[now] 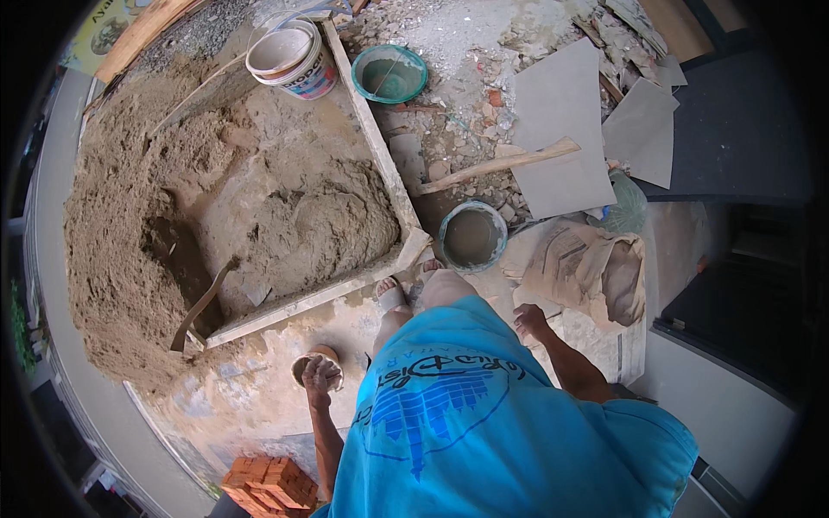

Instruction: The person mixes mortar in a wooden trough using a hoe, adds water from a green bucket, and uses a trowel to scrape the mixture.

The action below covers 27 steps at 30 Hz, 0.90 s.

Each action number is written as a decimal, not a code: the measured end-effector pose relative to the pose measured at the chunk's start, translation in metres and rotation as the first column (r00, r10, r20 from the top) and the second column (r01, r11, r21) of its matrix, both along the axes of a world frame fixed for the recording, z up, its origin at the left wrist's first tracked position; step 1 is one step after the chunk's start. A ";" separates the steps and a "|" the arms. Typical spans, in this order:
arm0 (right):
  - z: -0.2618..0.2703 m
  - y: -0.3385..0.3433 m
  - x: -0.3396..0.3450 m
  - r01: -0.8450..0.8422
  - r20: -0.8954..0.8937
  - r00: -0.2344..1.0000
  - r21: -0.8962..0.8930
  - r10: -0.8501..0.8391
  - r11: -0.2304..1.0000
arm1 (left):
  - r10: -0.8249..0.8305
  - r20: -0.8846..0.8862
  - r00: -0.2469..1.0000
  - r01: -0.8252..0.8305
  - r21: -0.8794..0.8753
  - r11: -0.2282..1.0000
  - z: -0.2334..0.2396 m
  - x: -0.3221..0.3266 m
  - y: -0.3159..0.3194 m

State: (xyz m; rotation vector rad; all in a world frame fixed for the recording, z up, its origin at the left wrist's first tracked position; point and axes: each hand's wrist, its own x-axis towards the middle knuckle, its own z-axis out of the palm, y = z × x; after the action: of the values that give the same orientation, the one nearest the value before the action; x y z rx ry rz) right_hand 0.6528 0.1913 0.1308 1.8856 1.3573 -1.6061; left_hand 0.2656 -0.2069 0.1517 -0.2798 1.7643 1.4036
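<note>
My left hand (322, 375) is over the rim of a small bucket (330, 354), low on the left; whether its fingers grip the bucket I cannot tell. My right hand (530, 321) hangs with its fingers curled, near a crumpled open paper sack (570, 265), and what is inside the fingers is hidden. Ahead of my feet, a heap of wet mortar (343, 220) lies in a framed mixing bed with a pale wooden edge (298, 309). A wooden tool handle (206, 304) leans over the bed's near left corner. A round tub of greyish liquid (473, 236) stands outside the corner.
Sand (110, 259) is piled along the left. A white paint bucket (304, 65) stands in the bed's far corner, beside a green basin (390, 74). A wooden handle (499, 167) crosses rubble and a grey board (563, 129). Red bricks (272, 485) are stacked at the bottom left.
</note>
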 end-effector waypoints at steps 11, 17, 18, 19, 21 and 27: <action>-0.031 -0.083 -0.010 -0.457 -0.161 0.846 0.274 0.509 0.846 | 0.032 0.040 0.999 -0.030 -0.074 0.997 0.011 -0.012 0.000; -0.026 -0.047 0.001 -0.524 -0.091 0.823 0.260 0.561 0.811 | 0.056 0.116 0.992 -0.059 0.029 0.998 -0.029 0.050 -0.039; -0.027 -0.041 -0.005 -0.540 -0.089 0.813 0.255 0.576 0.802 | 0.089 0.126 0.988 -0.085 -0.037 0.996 -0.030 0.060 -0.046; -0.027 -0.034 -0.010 -0.556 -0.083 0.802 0.255 0.591 0.791 | 0.099 0.123 0.988 -0.099 -0.006 0.995 -0.033 0.072 -0.055; -0.027 -0.023 -0.017 -0.589 -0.069 0.779 0.258 0.623 0.766 | 0.172 0.138 0.975 -0.171 -0.014 0.985 -0.034 0.098 -0.065; -0.028 -0.009 -0.036 -0.666 -0.053 0.706 0.287 0.706 0.688 | 0.243 0.183 0.953 -0.245 -0.014 0.970 -0.037 0.145 -0.071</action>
State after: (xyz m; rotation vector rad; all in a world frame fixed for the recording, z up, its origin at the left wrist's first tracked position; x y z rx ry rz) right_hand 0.6171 0.1828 0.1023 1.0981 2.0957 -1.2300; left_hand 0.4110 -0.2780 0.1144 -0.6214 1.6116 1.5051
